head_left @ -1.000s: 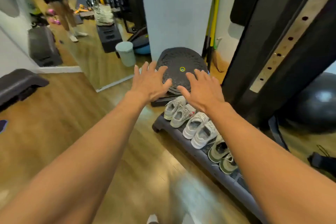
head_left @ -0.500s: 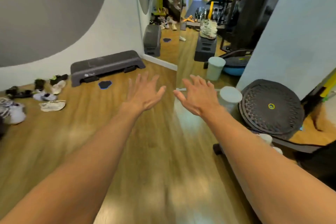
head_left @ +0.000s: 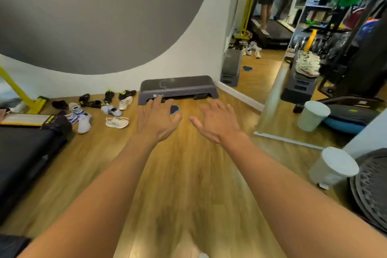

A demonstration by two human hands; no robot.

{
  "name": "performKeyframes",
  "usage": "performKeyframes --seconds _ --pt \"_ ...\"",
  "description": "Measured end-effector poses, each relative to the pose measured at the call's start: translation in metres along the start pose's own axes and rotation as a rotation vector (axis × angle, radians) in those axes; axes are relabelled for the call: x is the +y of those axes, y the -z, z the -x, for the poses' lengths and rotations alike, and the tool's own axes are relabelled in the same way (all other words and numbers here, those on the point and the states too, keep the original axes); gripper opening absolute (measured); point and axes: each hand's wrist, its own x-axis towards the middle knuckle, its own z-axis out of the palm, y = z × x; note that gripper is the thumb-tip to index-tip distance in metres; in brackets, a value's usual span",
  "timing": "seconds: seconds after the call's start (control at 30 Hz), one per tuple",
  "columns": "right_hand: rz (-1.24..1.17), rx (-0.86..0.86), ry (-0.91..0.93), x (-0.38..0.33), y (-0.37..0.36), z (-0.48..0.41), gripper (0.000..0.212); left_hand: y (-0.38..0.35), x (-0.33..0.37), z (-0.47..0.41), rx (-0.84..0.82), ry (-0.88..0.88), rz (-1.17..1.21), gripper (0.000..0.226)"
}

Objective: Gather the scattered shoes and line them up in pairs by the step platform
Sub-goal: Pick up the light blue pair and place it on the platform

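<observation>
We have swung left in the last 1 second, and the scattered shoes point(head_left: 117, 122) now lie ahead, loose just left of the step platform point(head_left: 178, 88); our left hand point(head_left: 158, 120) and right hand point(head_left: 215, 123) reach out spread and empty, so we judge another fetch is starting

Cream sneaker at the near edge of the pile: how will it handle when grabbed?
The cream sneaker looks soft-knit, so probably light, with a collar that may squash under a pinch. It sits flat on its sole on the wood floor, so a push would likely slide it, not roll it.
</observation>
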Motion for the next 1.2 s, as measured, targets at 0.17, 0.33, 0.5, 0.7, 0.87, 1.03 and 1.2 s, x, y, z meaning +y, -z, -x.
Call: performKeyframes --seconds 0.17,0.33,0.5,0.7,0.87,1.03,1.2 --pt "-0.041 -0.049 0.095 -0.038 -0.023 -0.098 0.065 -0.001 -0.067 -0.056 -0.003 0.127 -0.018 0.058" --pt "-0.080 -0.044 0.200 -0.081 -0.045 -0.188 0.061 -0.003 -0.133 -0.111 0.040 0.215 -0.054 0.056" --pt "-0.061 -0.105 0.319 -0.144 -0.074 -0.269 0.063 -0.019 -0.211 -0.157 -0.022 0.307 -0.042 0.058" --pt "-0.055 -0.144 0.361 -0.217 -0.114 -0.378 0.062 -0.040 -0.318 -0.225 -0.066 0.410 -0.028 0.059" --pt "-0.086 -0.201 0.353 -0.277 -0.132 -0.467 0.060 -0.035 -0.421 -0.280 -0.068 0.469 -0.019 0.056" --pt "-0.095 -0.239 0.363 -0.330 -0.158 -0.550 0.062 -0.052 -0.500 -0.337 -0.144 0.505 -0.024 0.055" --pt "-0.120 -0.306 0.378 -0.372 -0.201 -0.640 0.063 -0.088 -0.565 -0.404 -0.165 0.553 0.015 0.059"
